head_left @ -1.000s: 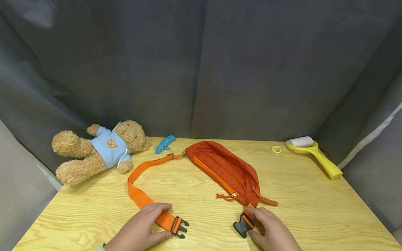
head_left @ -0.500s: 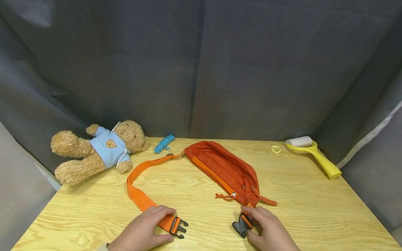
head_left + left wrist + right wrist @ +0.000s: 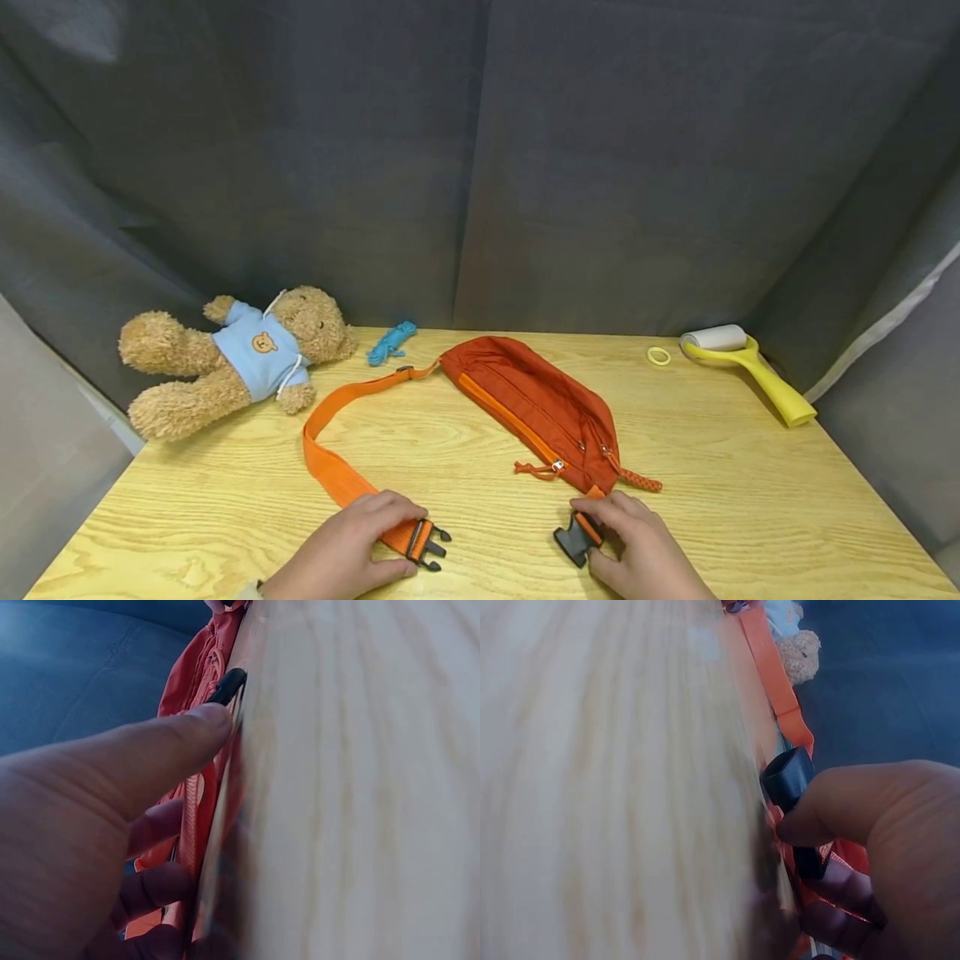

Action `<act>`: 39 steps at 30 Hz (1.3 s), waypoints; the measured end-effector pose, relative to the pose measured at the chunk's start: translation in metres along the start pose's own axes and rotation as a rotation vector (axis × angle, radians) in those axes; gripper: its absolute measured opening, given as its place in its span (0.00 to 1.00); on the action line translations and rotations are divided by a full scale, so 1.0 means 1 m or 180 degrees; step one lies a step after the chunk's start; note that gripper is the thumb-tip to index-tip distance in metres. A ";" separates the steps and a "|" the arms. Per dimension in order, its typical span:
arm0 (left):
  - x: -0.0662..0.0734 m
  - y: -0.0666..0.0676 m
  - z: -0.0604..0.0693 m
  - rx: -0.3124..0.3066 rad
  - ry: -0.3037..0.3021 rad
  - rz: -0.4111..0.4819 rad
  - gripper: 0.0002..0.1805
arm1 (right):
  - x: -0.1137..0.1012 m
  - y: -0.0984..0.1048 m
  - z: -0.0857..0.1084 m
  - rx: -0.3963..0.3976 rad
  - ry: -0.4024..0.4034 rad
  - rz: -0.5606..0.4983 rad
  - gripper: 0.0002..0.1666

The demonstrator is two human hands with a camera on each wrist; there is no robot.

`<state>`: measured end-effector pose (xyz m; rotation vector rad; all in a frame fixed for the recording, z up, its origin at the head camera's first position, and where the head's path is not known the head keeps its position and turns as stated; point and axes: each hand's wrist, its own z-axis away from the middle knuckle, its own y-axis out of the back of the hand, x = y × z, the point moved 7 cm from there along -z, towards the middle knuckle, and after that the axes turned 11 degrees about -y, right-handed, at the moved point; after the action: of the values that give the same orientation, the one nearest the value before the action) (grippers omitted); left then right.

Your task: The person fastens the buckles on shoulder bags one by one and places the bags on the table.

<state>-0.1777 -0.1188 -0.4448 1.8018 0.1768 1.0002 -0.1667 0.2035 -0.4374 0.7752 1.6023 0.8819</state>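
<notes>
A red-orange waist bag lies on the wooden table, its orange strap curving round to the left. At the strap's end is the black pronged buckle half; my left hand pinches its edges between thumb and fingers. My right hand holds the black socket half of the buckle by the bag's near corner. The two halves lie apart, facing each other. In the left wrist view my thumb meets the prongs' base; in the right wrist view the socket shows beside my thumb.
A teddy bear in a blue top lies at the left. Behind the strap is a bundle of blue cord. Back right, a yellow ring lies near a yellow-handled lint roller. Dark curtains surround the table.
My left fingers have come in closer round the pronged buckle half. My right fingers have shifted slightly left on the socket half. The bag has stayed in place.
</notes>
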 end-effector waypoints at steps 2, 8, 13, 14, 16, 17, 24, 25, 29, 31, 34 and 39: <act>0.000 0.000 0.000 0.0010 -0.0026 0.0014 0.28 | 0.001 -0.001 -0.001 -0.0026 -0.0041 -0.0062 0.33; 0.000 0.000 0.000 0.0041 -0.0058 0.0031 0.27 | 0.004 -0.001 -0.001 -0.0029 -0.0104 -0.0185 0.33; 0.002 0.000 -0.001 0.0068 -0.0090 -0.0047 0.25 | 0.002 0.000 0.000 0.0065 -0.0078 -0.0183 0.32; 0.002 0.000 -0.002 0.0073 -0.0088 -0.0068 0.25 | 0.002 0.000 0.000 0.0063 -0.0085 -0.0187 0.32; 0.003 0.000 -0.002 0.0083 -0.0077 -0.0108 0.25 | 0.003 0.000 0.000 0.0055 -0.0111 -0.0196 0.32; 0.003 0.001 -0.003 0.0088 -0.0074 -0.0122 0.25 | 0.003 0.000 -0.001 0.0061 -0.0114 -0.0201 0.32; 0.003 0.000 -0.003 0.0074 0.0043 -0.0052 0.27 | -0.001 0.001 0.001 0.0204 0.0001 -0.0238 0.31; 0.002 0.000 -0.003 0.0068 0.0069 -0.0008 0.28 | -0.001 0.001 0.001 0.0200 -0.0010 -0.0245 0.30; 0.002 -0.001 -0.002 0.0053 0.0128 0.0109 0.29 | 0.000 -0.002 0.000 0.0140 -0.0093 -0.0245 0.29; 0.002 -0.002 -0.003 0.0037 0.0123 0.0096 0.29 | 0.000 -0.003 -0.001 0.0110 -0.0137 -0.0232 0.29; 0.002 -0.002 -0.003 0.0012 0.0106 0.0047 0.29 | -0.001 -0.004 -0.001 0.0133 -0.0129 -0.0201 0.28; 0.002 -0.002 -0.002 0.0080 0.0077 0.0030 0.28 | -0.005 -0.005 -0.001 0.0174 -0.0002 -0.0263 0.27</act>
<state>-0.1773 -0.1150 -0.4452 1.8154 0.1969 1.0308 -0.1668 0.1967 -0.4391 0.7420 1.6519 0.7814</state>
